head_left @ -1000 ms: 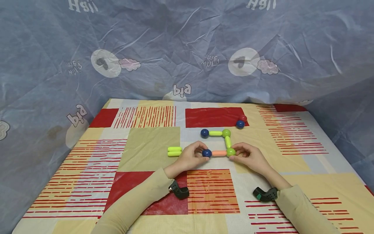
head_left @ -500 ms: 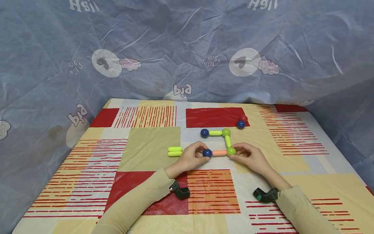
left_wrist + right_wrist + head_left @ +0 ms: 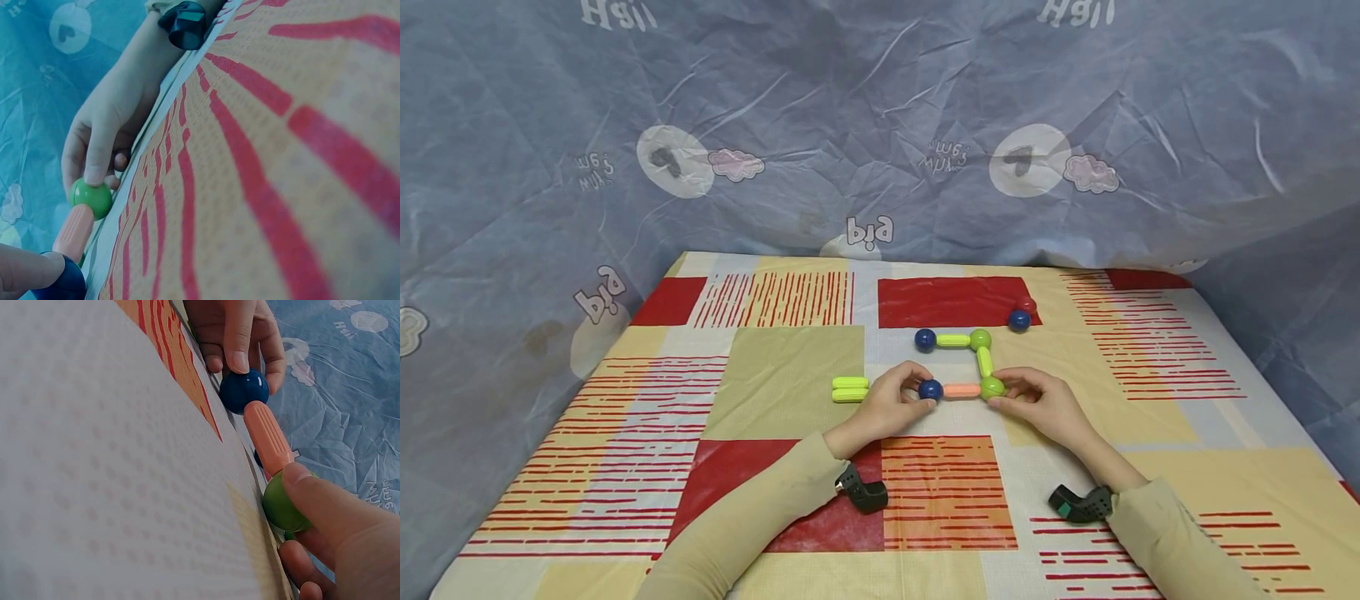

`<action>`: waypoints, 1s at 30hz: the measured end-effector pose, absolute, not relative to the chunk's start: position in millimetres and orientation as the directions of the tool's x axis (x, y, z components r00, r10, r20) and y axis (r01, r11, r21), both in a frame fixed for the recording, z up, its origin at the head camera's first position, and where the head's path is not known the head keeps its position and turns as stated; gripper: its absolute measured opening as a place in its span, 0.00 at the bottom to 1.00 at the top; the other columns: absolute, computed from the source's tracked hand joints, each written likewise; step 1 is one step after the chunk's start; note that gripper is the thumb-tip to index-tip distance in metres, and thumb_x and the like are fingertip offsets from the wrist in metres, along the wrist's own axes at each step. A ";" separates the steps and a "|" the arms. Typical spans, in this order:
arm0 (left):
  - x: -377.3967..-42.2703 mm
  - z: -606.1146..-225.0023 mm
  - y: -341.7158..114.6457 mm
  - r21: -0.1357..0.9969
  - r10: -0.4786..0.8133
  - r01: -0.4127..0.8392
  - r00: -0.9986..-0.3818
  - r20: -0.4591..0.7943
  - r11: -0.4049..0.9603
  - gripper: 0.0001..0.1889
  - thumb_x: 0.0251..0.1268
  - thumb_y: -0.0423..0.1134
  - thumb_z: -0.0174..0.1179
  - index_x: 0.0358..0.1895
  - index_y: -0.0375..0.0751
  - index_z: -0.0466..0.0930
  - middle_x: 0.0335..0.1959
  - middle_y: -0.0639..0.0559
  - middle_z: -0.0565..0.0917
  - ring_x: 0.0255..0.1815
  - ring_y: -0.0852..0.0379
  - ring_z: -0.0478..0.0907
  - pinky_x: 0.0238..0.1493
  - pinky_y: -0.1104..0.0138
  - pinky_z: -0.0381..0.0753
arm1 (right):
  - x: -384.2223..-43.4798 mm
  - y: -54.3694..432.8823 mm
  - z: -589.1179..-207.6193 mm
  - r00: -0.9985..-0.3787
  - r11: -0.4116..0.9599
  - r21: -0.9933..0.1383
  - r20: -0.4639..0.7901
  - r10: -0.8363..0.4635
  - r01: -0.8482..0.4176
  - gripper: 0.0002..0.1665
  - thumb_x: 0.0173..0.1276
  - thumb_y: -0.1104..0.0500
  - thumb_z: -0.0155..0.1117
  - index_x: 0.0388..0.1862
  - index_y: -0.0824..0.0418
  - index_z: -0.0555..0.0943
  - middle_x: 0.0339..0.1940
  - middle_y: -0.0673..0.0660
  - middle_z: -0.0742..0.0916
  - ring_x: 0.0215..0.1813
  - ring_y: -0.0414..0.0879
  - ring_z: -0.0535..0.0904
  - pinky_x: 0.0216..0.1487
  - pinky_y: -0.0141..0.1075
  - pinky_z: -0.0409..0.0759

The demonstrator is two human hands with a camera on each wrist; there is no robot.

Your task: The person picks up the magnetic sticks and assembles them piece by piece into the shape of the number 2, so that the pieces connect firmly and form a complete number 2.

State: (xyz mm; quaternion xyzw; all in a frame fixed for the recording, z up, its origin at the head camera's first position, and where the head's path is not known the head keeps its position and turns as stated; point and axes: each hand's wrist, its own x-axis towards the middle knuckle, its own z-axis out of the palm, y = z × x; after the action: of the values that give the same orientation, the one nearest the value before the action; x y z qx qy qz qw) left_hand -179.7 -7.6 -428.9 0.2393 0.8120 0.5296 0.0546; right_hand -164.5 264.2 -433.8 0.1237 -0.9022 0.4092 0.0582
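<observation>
My left hand (image 3: 891, 402) pinches a dark blue ball (image 3: 931, 391) between thumb and fingers. An orange ribbed rod (image 3: 962, 391) joins that ball to a green ball (image 3: 992, 388), which my right hand (image 3: 1043, 404) holds by its right side. From the green ball a yellow-green rod (image 3: 985, 362) runs back to a second green ball (image 3: 981, 339). Another yellow-green rod (image 3: 953, 341) leads left from there to a blue ball (image 3: 925, 340). In the right wrist view the right thumb presses the green ball (image 3: 286, 503), close to the end of the orange rod (image 3: 269, 437).
Two loose yellow-green rods (image 3: 850, 389) lie side by side left of my left hand. A loose blue ball (image 3: 1018, 321) and a red ball (image 3: 1026, 305) sit together behind the joined pieces. A patterned cloth (image 3: 790, 375) covers the table; a grey-blue curtain (image 3: 820, 125) hangs behind.
Both hands keep their holds on the two balls. The joined pieces stay almost in place, with the near blue ball shifting only very slightly.
</observation>
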 end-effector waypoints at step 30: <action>-180.5 -430.0 -7.1 0.875 0.414 0.330 -0.894 0.170 0.354 0.15 0.57 0.33 0.66 0.47 0.40 0.75 0.41 0.49 0.79 0.40 0.57 0.77 0.38 0.73 0.78 | -168.1 259.4 -426.0 -0.954 0.613 -0.731 0.226 -0.198 -0.300 0.24 0.53 0.49 0.74 0.48 0.54 0.82 0.35 0.49 0.82 0.35 0.44 0.74 0.32 0.29 0.71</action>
State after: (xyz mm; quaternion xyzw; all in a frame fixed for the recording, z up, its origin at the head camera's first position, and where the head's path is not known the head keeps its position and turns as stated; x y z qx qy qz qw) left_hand -180.5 -7.1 -430.0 0.2264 0.8218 0.5213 0.0405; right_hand -168.1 259.4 -426.0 0.1390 -0.8958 0.4176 0.0611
